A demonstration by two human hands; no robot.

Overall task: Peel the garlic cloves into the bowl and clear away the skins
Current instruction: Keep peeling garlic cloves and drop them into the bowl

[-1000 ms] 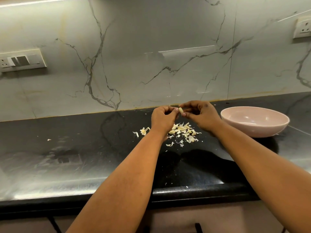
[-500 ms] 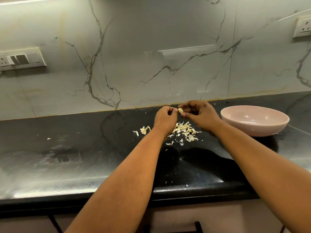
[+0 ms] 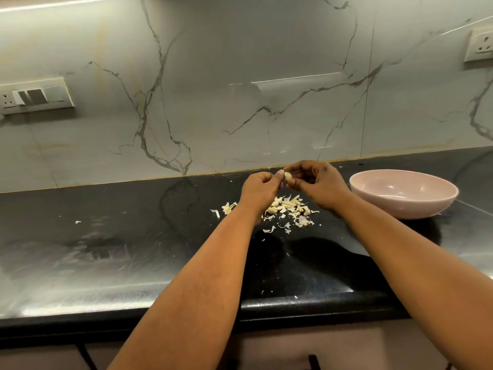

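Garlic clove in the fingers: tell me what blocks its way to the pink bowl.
Nothing visible does. The garlic clove is pinched by the right hand, with the left hand at it too; the pink bowl stands open on the bare black counter just right of that hand.

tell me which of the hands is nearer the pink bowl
Right. The right hand is just left of the pink bowl, pinching a garlic clove; the left hand is farther left, beyond the clove.
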